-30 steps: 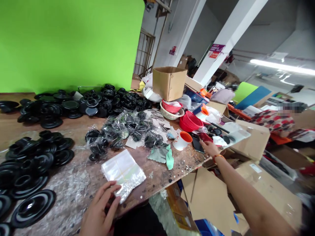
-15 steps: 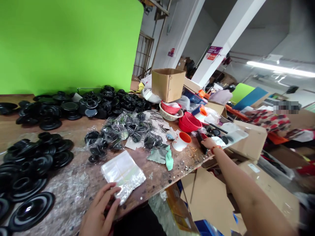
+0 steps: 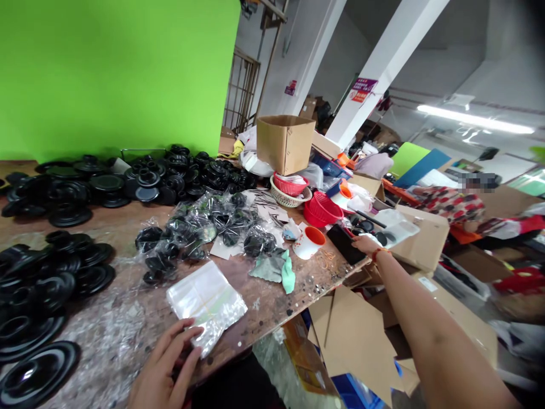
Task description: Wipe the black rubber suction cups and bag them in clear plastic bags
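My left hand [image 3: 168, 363] rests at the front of the table, its fingers apart and slightly bent. The fingertips touch the lower left edge of a stack of clear plastic bags [image 3: 206, 304], which has a thin band across it. My right arm reaches far out to the right. The fingers of my right hand [image 3: 367, 245] are closed at the edge of a black phone [image 3: 346, 244], which lies at the table's edge. A small red piece shows beside these fingers. Left of the phone is a white cup with an orange inside [image 3: 307, 250].
Black round discs [image 3: 38, 369] are piled at left and along the back. Bagged black parts [image 3: 196, 224] lie mid-table by a green cloth [image 3: 272, 267]. Red baskets [image 3: 321, 210] and a cardboard box [image 3: 283, 145] stand behind. Flat cardboard [image 3: 357, 341] lies below the edge. A person sits far right.
The phone was tilted up on its edge by my right hand and now lies flatter. My left hand stays by the bags. The whole view has shifted slightly.
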### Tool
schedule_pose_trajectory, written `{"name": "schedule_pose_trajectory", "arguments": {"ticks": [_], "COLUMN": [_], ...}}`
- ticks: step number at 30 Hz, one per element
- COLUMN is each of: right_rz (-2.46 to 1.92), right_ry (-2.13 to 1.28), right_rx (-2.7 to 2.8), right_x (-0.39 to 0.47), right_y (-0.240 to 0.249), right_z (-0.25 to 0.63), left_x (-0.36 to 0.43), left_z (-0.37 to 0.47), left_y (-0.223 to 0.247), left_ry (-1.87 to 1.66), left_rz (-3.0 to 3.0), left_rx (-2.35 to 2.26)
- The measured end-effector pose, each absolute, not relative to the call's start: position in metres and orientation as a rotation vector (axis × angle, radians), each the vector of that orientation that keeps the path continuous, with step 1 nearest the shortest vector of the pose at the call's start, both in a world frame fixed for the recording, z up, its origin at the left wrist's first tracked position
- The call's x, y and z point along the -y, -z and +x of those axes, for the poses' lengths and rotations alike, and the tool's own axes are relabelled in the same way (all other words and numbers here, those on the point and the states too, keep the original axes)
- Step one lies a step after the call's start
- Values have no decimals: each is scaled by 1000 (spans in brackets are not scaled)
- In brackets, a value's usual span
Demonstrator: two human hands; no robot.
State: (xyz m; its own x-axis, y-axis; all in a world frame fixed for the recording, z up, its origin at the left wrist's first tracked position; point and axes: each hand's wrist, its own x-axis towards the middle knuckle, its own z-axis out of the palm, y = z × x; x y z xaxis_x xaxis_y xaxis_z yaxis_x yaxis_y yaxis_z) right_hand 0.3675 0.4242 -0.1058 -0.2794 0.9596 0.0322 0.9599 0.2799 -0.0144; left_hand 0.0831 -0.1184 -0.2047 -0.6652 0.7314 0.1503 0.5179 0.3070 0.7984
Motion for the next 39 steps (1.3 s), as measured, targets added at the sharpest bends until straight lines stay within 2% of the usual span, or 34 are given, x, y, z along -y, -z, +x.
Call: {"name": "schedule_pose_trajectory", "arguments": {"ticks": [4, 15, 23, 30, 36, 39], "right_rz": [-2037, -2068, -1789, -1578, -1413, -1268], "right_ry": [-87, 48, 128, 56, 45, 83], "right_rx": [2547, 2471, 2430, 2395, 2129, 1970], "right_x": [-430, -421, -387, -362, -349, -309], "right_y": [103, 108, 139, 169, 140, 117], "right_z": [369, 365, 350, 335, 311, 286], "left_x": [118, 117, 119, 118, 117, 117], "left_z": [83, 82, 82, 86, 90, 93], "left_y": [207, 209, 208, 205, 196, 194], "left_ry": [-1284, -1330, -1305, -1362, -1313, -1322], "left_rz": [1173, 1268, 1211, 1175, 1145, 1111], "left_rx": [-2380, -2402, -2326, -2317, -2348, -2346]}}
